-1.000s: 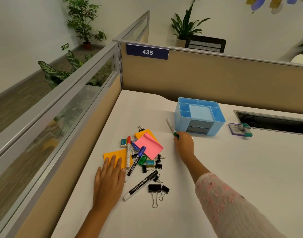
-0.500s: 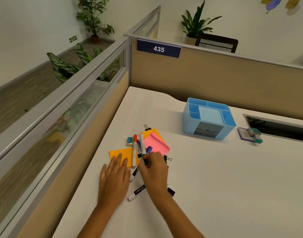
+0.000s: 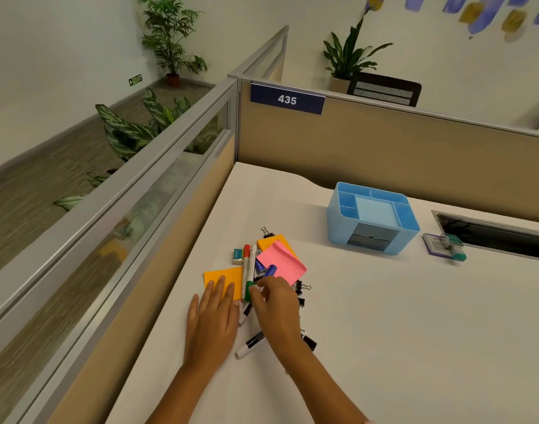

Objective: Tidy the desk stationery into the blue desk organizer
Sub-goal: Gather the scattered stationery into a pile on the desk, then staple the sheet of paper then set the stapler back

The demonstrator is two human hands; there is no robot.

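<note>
White desk surface, cubicle corner. My left hand lies flat, fingers spread, fingertips resting on the near orange square sticky-note pad. My right hand sits over the middle of the stationery pile, fingers curled at the green-capped white marker; fingertips meet near its green cap, but I cannot tell whether I actually grip it.

Pile, left of centre: red-capped white marker lies just beside the green-capped one, both pointing far. A small white-and-teal eraser sits left of them. Pink sticky-note pad overlaps a second orange pad; a blue marker cap pokes out over the pink one. One black binder clip lies at the far edge of the pile, others to the right of my knuckles. A black-labelled white marker shows between my wrists.

Light blue plastic desk organizer stands well apart, far right of the pile; its open compartments look bare. Right of it, a purple-backed small packet with a teal item, too blurred to name, beside a dark cable slot.

Hidden: my right hand covers several clips and marker bodies; count unclear. Tan partition with plate "435" behind.
</note>
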